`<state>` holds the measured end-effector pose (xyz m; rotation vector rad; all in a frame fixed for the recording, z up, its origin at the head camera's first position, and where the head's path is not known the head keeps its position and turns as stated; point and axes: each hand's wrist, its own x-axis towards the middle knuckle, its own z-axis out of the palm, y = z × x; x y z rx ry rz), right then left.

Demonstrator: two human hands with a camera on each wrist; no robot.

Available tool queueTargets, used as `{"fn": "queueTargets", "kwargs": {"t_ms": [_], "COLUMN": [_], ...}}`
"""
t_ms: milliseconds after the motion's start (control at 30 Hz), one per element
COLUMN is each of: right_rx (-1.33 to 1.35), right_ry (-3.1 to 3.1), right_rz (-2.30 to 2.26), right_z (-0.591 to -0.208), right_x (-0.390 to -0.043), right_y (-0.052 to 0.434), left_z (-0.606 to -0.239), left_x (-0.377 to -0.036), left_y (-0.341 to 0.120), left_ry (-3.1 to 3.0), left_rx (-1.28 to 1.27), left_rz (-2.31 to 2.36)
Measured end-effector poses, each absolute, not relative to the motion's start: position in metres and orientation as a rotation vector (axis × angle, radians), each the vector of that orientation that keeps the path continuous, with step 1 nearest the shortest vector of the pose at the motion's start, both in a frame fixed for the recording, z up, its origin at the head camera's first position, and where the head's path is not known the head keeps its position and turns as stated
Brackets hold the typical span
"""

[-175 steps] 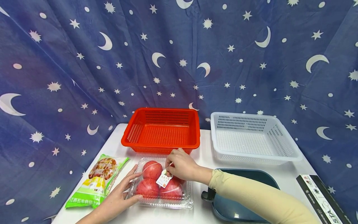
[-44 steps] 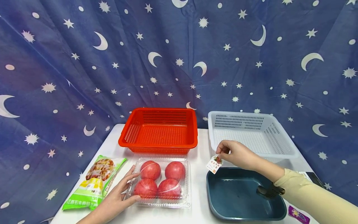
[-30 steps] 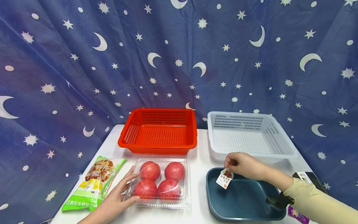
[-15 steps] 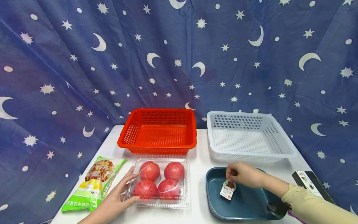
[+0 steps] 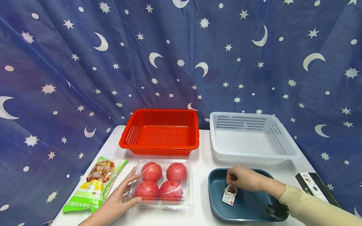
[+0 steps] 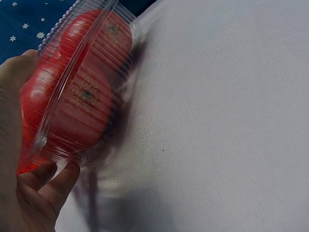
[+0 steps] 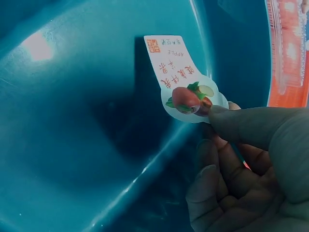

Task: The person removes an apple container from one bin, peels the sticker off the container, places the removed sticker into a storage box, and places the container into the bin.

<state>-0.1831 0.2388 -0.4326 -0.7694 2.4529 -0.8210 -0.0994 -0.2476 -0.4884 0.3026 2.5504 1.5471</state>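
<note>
A clear plastic clamshell box (image 5: 185,188) with several red apples (image 5: 148,190) lies at the front middle of the table. My left hand (image 5: 120,197) grips its left side, thumb by the front corner and fingers along the edge; the left wrist view shows the fingertips (image 6: 67,179) at the box's lower edge. Between right thumb and forefinger I pinch a white apple sticker (image 7: 176,67) with red writing and a fruit picture. My right hand (image 5: 244,179) holds it hanging inside the dark blue basin (image 5: 215,207), printed side up.
Behind stand a red basket (image 5: 161,147) and a white basket (image 5: 254,157). A green-edged food bag (image 5: 94,185) lies left of the box, a long black-and-white carton (image 5: 316,188) at far right. A starry blue curtain (image 5: 175,47) closes off the back.
My right hand has taken the sticker off the box's lid, carried it right and lowered it into the basin; lately it barely moves. My left hand stays on the box.
</note>
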Motion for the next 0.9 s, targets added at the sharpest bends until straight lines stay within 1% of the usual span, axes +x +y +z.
{"fn": "queueTargets", "kwargs": {"t_ms": [433,900], "right_rx": [-0.713,-0.686], "right_ry": [2.454,2.51], "right_rz": [-0.733,-0.748], "right_z": [-0.4413,-0.4353], "right_x": [-0.1817,-0.1801], "right_y": [0.2365,0.2411], "left_z": [-0.4881,-0.4891], "left_x": [-0.1002,-0.0997], "left_y": [-0.2471,-0.2479], "left_ry": [2.538,2.53], "left_rx": [0.292,0.293], "left_rz": [1.556,1.573]}}
